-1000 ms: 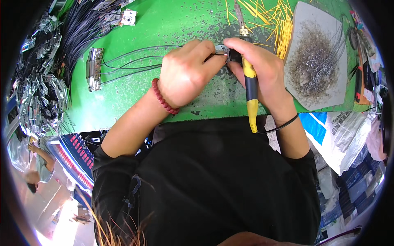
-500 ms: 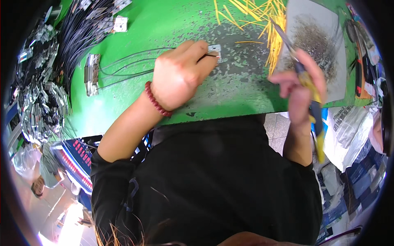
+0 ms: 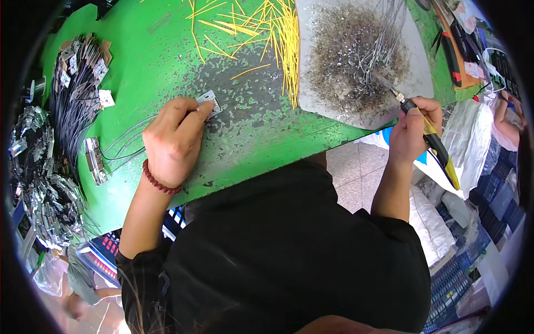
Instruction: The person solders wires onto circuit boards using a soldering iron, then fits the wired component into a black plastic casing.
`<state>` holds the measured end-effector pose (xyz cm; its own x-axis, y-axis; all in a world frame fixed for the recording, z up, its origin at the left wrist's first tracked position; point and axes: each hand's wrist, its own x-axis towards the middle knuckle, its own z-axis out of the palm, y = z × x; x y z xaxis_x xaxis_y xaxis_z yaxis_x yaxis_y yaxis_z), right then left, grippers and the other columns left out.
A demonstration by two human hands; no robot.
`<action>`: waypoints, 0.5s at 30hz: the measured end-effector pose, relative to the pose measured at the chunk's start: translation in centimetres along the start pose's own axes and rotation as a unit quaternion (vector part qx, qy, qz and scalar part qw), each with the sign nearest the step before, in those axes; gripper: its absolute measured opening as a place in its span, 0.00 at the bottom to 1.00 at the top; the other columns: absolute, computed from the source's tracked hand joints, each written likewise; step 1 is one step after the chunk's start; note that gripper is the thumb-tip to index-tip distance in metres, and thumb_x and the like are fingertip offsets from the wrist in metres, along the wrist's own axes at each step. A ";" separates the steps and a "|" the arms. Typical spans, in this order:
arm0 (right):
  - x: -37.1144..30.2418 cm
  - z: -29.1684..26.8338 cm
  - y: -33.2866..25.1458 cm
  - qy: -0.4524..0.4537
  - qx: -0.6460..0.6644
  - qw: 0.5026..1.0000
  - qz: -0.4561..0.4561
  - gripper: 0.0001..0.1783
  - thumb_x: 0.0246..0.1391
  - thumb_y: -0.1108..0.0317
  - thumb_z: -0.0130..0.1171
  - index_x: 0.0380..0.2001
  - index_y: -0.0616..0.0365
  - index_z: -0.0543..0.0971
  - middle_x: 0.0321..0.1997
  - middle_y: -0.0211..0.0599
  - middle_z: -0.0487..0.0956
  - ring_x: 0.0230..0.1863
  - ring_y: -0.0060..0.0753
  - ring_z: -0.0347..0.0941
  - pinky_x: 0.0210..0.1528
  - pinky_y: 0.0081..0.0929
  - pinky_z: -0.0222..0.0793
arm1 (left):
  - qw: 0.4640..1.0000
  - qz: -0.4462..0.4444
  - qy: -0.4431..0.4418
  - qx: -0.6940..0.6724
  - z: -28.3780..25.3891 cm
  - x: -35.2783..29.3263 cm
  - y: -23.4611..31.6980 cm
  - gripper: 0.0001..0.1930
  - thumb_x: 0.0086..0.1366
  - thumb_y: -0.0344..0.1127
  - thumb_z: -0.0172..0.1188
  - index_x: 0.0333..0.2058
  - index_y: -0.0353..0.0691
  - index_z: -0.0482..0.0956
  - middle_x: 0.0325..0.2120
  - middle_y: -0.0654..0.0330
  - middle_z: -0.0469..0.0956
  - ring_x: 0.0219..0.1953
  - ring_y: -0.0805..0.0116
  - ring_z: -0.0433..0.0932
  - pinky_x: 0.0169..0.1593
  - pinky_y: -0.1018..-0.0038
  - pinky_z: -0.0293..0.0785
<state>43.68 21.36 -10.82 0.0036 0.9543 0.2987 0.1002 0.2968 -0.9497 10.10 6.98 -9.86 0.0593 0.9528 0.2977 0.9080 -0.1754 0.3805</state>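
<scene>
Person at green worktable: L hand, fingers bunched, touches small white board on table's worn patch, can't tell if gripping; wires run from hand to metal bar at L. R hand clamped round yellow/black soldering iron, tip over dark debris on grey slab; yellow sticks just L of slab.

Soldering iron yellow-black; tabletop green (grey-mottled).

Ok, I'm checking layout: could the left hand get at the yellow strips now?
Probably yes: no obstacle shows between the left hand and the yellow strips, though it touches a small circuit board.
</scene>
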 end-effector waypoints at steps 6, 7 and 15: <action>0.6 0.4 0.4 0.004 -0.036 0.999 0.010 0.06 0.46 0.79 0.50 0.30 0.67 0.73 0.26 0.33 0.72 0.21 0.17 0.64 0.25 0.13 0.60 | 1.000 -0.015 -0.009 -0.006 -0.1 0.2 0.2 0.16 0.45 0.18 0.63 0.35 0.39 0.83 0.27 0.60 0.75 0.28 0.64 0.77 0.29 0.71 0.75; 0.7 0.3 0.5 0.002 -0.031 0.999 0.003 0.06 0.46 0.79 0.51 0.30 0.67 0.74 0.26 0.33 0.72 0.21 0.17 0.65 0.26 0.12 0.61 | 1.000 -0.016 -0.010 -0.006 -0.1 0.2 0.2 0.16 0.45 0.18 0.63 0.35 0.39 0.83 0.27 0.60 0.75 0.28 0.64 0.77 0.29 0.71 0.75; 0.6 0.7 0.5 0.053 0.001 0.999 0.007 0.05 0.45 0.80 0.53 0.29 0.64 0.74 0.26 0.31 0.73 0.22 0.16 0.68 0.26 0.13 0.66 | 1.000 -0.022 -0.012 -0.019 -0.2 -0.1 0.1 0.16 0.45 0.19 0.64 0.35 0.39 0.83 0.27 0.60 0.75 0.28 0.63 0.77 0.29 0.71 0.75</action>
<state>43.02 22.13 -11.17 0.1096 0.9498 0.2930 0.0975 0.2830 -0.9541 10.07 6.87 -9.69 0.0303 0.9652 0.2597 0.8934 -0.1427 0.4261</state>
